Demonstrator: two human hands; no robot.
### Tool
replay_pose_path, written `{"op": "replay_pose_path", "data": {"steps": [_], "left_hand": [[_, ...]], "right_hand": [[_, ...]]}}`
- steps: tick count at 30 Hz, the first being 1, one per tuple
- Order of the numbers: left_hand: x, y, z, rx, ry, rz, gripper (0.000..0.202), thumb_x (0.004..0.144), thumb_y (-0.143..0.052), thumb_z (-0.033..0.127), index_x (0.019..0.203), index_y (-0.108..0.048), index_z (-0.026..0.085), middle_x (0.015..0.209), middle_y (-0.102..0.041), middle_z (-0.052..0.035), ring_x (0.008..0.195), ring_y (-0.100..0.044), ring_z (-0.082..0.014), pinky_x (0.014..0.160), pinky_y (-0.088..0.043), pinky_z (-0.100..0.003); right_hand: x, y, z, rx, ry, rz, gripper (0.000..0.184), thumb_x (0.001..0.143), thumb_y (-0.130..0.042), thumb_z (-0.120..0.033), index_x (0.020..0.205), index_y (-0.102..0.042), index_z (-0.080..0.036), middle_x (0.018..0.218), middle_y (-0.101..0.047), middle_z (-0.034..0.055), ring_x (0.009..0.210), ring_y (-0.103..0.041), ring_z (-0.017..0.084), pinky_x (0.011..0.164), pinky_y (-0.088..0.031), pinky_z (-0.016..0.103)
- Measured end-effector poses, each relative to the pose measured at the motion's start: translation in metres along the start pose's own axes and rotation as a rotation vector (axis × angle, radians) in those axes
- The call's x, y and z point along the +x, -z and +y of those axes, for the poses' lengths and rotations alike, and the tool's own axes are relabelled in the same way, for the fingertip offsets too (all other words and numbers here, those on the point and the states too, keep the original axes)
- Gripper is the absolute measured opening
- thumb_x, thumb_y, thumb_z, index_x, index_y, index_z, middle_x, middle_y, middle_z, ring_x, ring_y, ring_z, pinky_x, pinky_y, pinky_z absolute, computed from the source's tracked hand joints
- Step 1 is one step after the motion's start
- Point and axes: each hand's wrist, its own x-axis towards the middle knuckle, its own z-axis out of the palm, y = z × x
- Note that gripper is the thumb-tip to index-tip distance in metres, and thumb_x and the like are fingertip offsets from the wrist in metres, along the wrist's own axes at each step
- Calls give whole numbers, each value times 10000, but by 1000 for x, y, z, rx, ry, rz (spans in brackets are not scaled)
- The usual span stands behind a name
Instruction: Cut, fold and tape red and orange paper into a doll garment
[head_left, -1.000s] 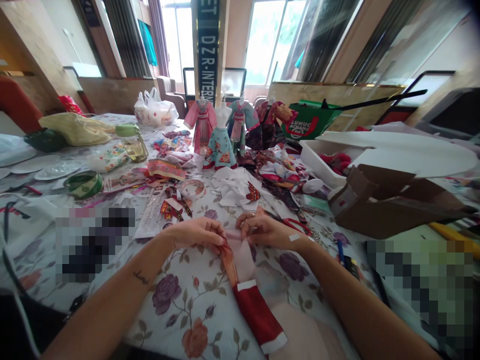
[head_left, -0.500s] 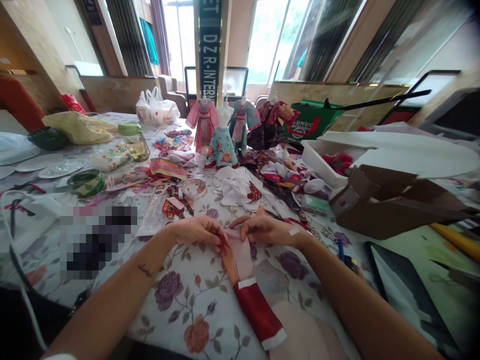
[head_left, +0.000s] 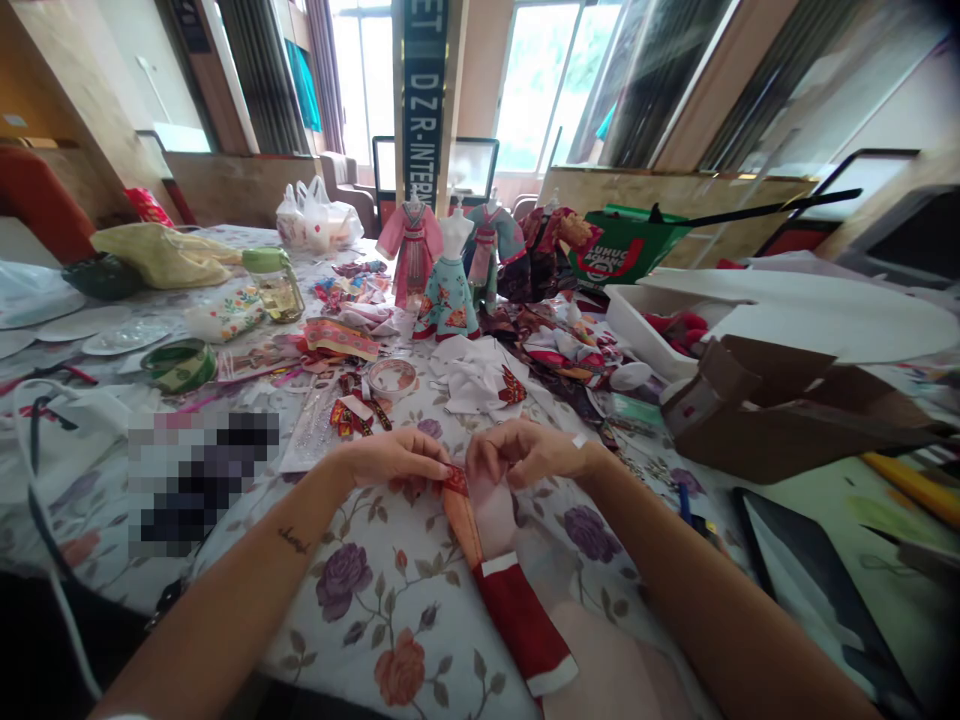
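Observation:
My left hand [head_left: 397,462] pinches the top end of a narrow orange and red fabric strip [head_left: 463,520], thumb and forefinger on its patterned red tip. Beside it, my right hand [head_left: 525,452] is closed, fingers curled at the upper edge of a sheer pale pink fabric [head_left: 496,515]. Its fingertips are partly hidden. Below the strip hangs a dark red fabric panel [head_left: 525,620] with white bands at both ends. More of the sheer cloth spreads toward me over the flowered tablecloth [head_left: 352,640].
Small dressed mannequins [head_left: 452,285] stand behind scattered cloth scraps [head_left: 480,372]. Tape rolls [head_left: 180,365] and a glass jug [head_left: 275,285] are on the left. A cardboard box [head_left: 765,405], a white foam box [head_left: 649,325] and a dark tablet-like panel [head_left: 817,590] lie right.
My right hand's fingers have curled in and shifted slightly up and right from the strip. The strip's patterned red tip now shows flat under my left thumb.

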Motion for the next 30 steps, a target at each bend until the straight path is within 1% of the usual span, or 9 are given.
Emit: {"op": "replay_pose_path", "data": {"steps": [3,6,11,14,17,20,24,27,30], "left_hand": [[0,-4,1,7,-18,6,290,729,-682,409,841,-662,141,582,-575,28,417,-451,-48,345,-261,-155],[1,-10,2,14,-51,-6,261,745,-670,381,859,-672,146,615,-597,23,450,-449,-49,388,-280,-161],[3,-22,3,12,-167,32,207,753,-665,331,822,-682,137,693,-627,6,589,-495,-71,557,-362,-176],[2,-26,4,3,-185,51,188,760,-656,308,824,-674,132,691,-614,8,595,-479,-71,557,-346,-179],[1,-28,2,23,-197,30,183,767,-647,305,822,-670,131,675,-595,14,579,-461,-66,544,-335,-179],[2,-30,-2,59,-194,19,201,769,-643,330,813,-664,135,669,-586,15,574,-464,-70,544,-343,-184],[3,-31,-4,91,-183,25,231,771,-632,358,802,-662,131,687,-603,2,585,-479,-83,551,-354,-194],[4,-30,-4,117,-186,13,235,777,-617,358,806,-663,129,697,-607,-2,596,-482,-90,564,-357,-199],[5,-28,-4,222,-185,9,232,789,-599,347,821,-670,128,670,-580,7,579,-452,-85,544,-334,-196]], "right_hand": [[-5,-5,2,46,-122,1,312,662,-775,-374,741,-615,-118,756,-648,44,677,-596,137,628,-466,253],[-11,-7,1,-25,-239,9,300,715,-735,-380,811,-642,-111,670,-623,8,549,-549,84,537,-437,195],[-22,-10,-16,-229,-170,0,275,833,-619,-369,884,-665,-103,811,-622,47,694,-551,100,628,-438,208],[-28,-17,-29,-249,-170,90,221,809,-655,-322,896,-588,-130,741,-571,-2,634,-508,81,568,-407,190],[-30,-27,-35,-188,-185,163,289,751,-706,-267,897,-476,-170,735,-561,-30,613,-507,78,539,-405,185],[-27,-35,-35,-228,-218,169,319,730,-703,-213,914,-446,-179,745,-555,-34,616,-508,82,524,-398,183],[-25,-35,-30,-292,-237,144,198,777,-614,-154,914,-471,-166,718,-465,-51,602,-480,73,514,-382,181],[-25,-30,-23,-208,-202,136,167,814,-589,-202,919,-465,-165,743,-456,-42,633,-493,79,544,-413,193],[-23,-26,-13,-100,-196,117,221,834,-604,-284,926,-439,-170,740,-501,-38,626,-505,76,559,-426,195]]}}
